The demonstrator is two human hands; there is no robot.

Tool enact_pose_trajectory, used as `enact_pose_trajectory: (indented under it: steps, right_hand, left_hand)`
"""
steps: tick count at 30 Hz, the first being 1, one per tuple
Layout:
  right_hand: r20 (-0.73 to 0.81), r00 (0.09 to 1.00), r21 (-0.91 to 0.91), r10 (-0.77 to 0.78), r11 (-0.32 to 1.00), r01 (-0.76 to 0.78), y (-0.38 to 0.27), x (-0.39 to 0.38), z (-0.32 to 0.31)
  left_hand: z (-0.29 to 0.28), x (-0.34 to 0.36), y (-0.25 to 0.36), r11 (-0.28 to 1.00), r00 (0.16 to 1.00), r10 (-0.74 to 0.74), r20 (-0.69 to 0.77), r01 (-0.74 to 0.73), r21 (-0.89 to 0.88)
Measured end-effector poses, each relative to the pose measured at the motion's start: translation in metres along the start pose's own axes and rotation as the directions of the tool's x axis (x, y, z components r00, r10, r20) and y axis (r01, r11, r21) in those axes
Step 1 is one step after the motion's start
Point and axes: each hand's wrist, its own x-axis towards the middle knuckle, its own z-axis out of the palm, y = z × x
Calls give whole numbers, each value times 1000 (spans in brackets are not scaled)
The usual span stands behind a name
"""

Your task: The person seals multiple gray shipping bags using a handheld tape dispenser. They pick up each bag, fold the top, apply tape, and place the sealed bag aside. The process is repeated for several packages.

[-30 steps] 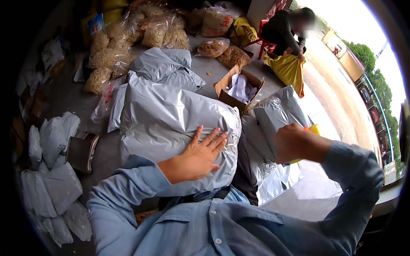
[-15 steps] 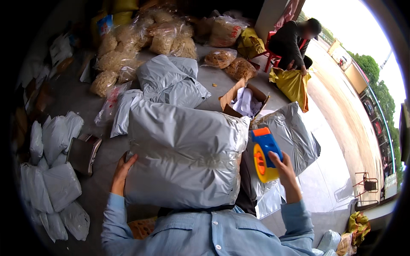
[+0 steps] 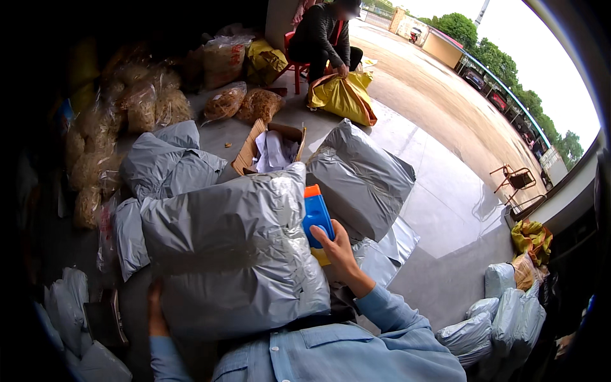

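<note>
In front of my body lies a large, puffy grey plastic mailing bag (image 3: 235,245) with shiny clear tape along its right end. My left hand (image 3: 155,309) holds its left side, the fingers partly hidden in shadow behind the edge. Gripped in my right hand (image 3: 340,254) is a blue tape dispenser (image 3: 316,213) with an orange tip. Part of its yellow tape wheel shows under my fingers, close against the bag's right end.
Another grey mailing bag (image 3: 363,178) lies beyond my right hand, near an open cardboard box (image 3: 249,153) of papers. More grey parcels (image 3: 168,162) are at left. A seated person (image 3: 321,38) handles a yellow sack (image 3: 344,95). Several wrapped parcels (image 3: 503,318) lie at lower right.
The view has swung right, so the scene sits further left. My right hand has brought the tape dispenser in against the bag's right end. My left hand stays at its left side.
</note>
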Motion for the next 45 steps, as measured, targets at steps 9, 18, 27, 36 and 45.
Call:
enact_pose_trajectory:
  steps: [9, 18, 27, 36, 45]
  right_hand:
    - [-277, 959, 151, -58, 983, 103, 8, -10, -93]
    - [-399, 912, 249, -94, 946, 207, 40, -43, -112]
    - [-483, 874, 208, -58, 962, 179, 37, -28, -134]
    - [-611, 710, -320, -351, 929, 184, -40, 86, -276]
    - [-475, 558, -830, -681, 556, -27, 21, 118, -203]
  left_hand:
    - [153, 7, 57, 973, 985, 111, 131, -135, 189]
    - [162, -17, 47, 945, 959, 183, 216, -233, 230]
    - [216, 13, 95, 978, 951, 113, 287, -157, 135]
    - [412, 175, 138, 803, 783, 463, 416, -569, 177]
    - [399, 176, -11, 400, 585, 49, 810, -754, 521]
